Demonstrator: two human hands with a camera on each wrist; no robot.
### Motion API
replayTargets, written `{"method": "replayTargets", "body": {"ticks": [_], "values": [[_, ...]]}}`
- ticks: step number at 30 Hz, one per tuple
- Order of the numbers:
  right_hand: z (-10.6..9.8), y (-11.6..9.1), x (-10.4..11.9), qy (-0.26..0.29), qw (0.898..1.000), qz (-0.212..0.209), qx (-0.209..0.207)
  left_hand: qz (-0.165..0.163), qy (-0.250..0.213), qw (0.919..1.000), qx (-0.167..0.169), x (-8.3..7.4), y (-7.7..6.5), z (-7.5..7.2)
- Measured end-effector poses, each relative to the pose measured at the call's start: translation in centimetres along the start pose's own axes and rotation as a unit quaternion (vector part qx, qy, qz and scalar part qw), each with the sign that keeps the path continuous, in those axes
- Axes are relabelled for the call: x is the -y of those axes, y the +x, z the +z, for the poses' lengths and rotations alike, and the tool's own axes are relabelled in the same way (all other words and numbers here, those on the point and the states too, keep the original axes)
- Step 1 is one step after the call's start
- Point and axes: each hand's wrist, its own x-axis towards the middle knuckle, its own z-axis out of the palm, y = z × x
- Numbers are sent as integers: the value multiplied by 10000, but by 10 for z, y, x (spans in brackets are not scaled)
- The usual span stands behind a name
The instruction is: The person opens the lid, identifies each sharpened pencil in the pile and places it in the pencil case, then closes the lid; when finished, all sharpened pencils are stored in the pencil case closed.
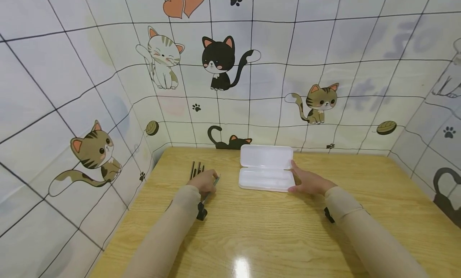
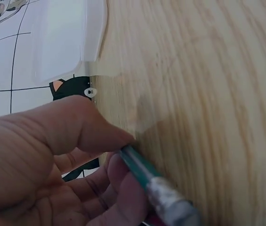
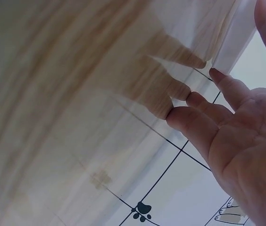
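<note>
In the head view my left hand is over the left part of the table. It pinches a green pencil between thumb and fingers; the pencil's silver band and pale eraser end stick out in the left wrist view. An open white pencil case lies at the back middle, its lid tipped back toward the wall. My right hand is at the case's right side, thumb by the front corner and a finger by the lid. In the right wrist view its fingers are extended, tips at the tabletop.
Several dark pencils or pens lie side by side just beyond my left hand. The wooden table meets a cat-patterned wall covering behind the case and on both sides. Black wrist cameras are strapped under each sleeve.
</note>
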Motion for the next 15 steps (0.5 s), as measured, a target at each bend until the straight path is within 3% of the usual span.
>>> {"method": "replayTargets", "body": {"ticks": [8, 15], "values": [[-1, 0, 3, -96, 9999, -12, -42, 67, -591, 9982, -67, 6, 4, -5], [-1, -1, 3, -112, 9999, -80, -19, 312, -1335, 9904, 160, 12, 5, -8]]}}
